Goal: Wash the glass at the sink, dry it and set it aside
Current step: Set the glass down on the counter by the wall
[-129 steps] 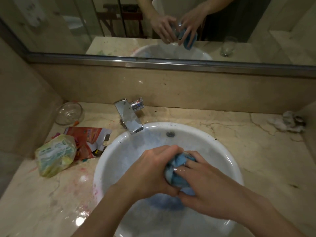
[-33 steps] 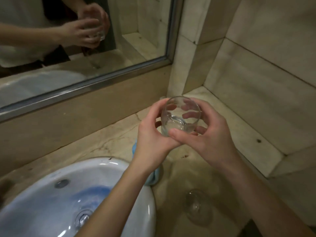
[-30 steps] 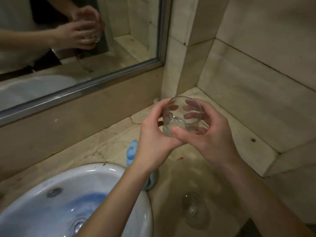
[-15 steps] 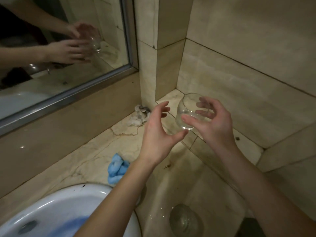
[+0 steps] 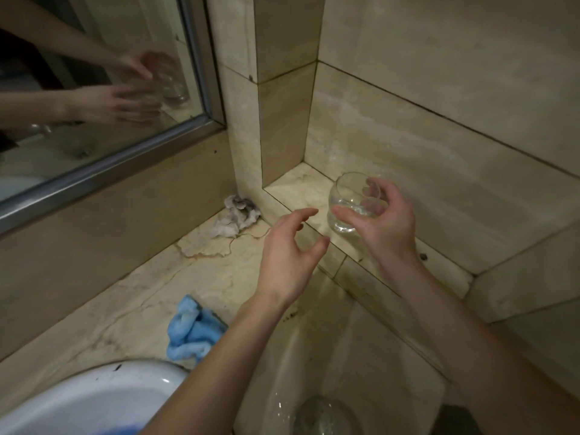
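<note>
A clear round glass (image 5: 344, 199) stands upright on the raised marble ledge (image 5: 298, 189) in the right corner. My right hand (image 5: 381, 222) curls around the glass, thumb in front of it and fingers behind it. To its left, my left hand (image 5: 290, 255) hovers over the counter with fingers loosely spread and nothing in it. The blue cloth (image 5: 191, 329) lies crumpled on the counter beside the white sink (image 5: 103, 400).
Another clear glass (image 5: 323, 416) stands on the counter at the bottom edge. A crumpled whitish wad (image 5: 237, 216) lies in the corner by the pillar. A mirror (image 5: 94, 89) fills the upper left. Tiled walls close in the ledge at the back and right.
The glass has gone right and down onto the ledge in my right hand. My left hand has let go of it and drawn back. The view has swung right.
</note>
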